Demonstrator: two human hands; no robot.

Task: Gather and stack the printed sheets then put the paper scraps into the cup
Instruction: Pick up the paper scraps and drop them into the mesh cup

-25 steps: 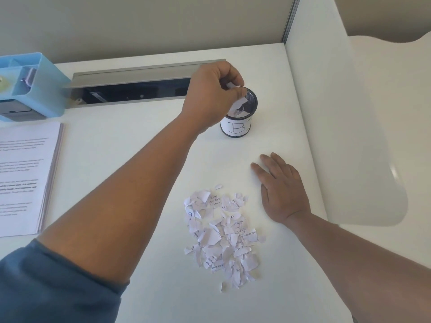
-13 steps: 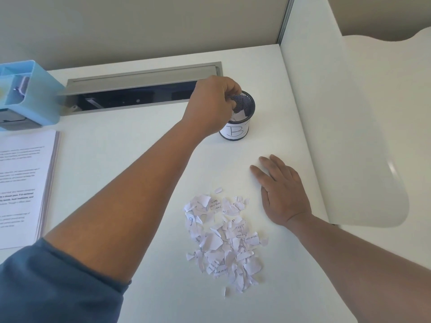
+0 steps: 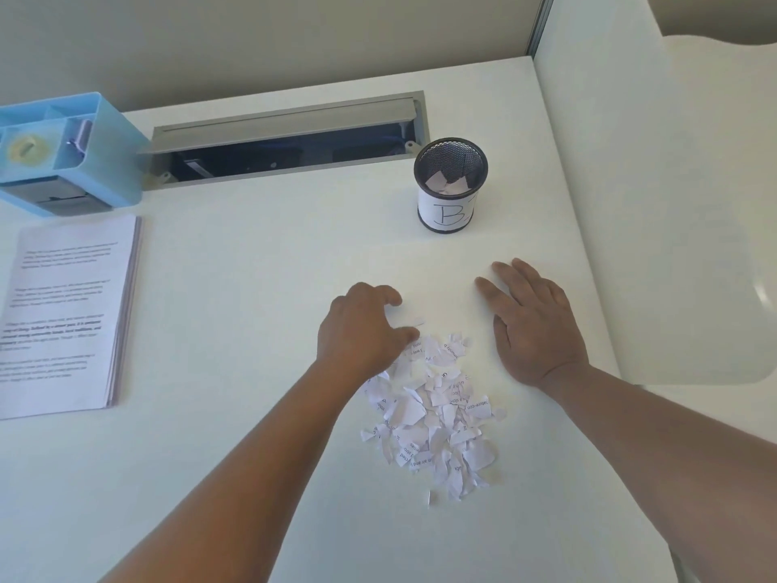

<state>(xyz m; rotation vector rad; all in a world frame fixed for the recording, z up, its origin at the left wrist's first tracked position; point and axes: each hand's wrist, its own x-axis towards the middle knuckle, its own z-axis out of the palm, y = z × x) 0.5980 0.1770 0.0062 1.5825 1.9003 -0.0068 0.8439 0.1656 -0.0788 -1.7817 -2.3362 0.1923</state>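
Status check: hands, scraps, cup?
Left hand curled at scrap pile, grip unclear; right hand flat on desk. Few scraps in cup. Path clear.

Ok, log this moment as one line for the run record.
sheets: stacked at left | cup: some scraps inside | scrap pile: on desk | left hand: fingers curled at pile's far edge | right hand: flat on desk

Bright, even daylight washes the white bench [image 3: 260, 414]. Shadows are faint and soft. A small glare streak shows on the divider panel [image 3: 761, 294] at right. Wide-angle bending curves the edges; the printed sheets [image 3: 63, 313] at left look slightly soft.
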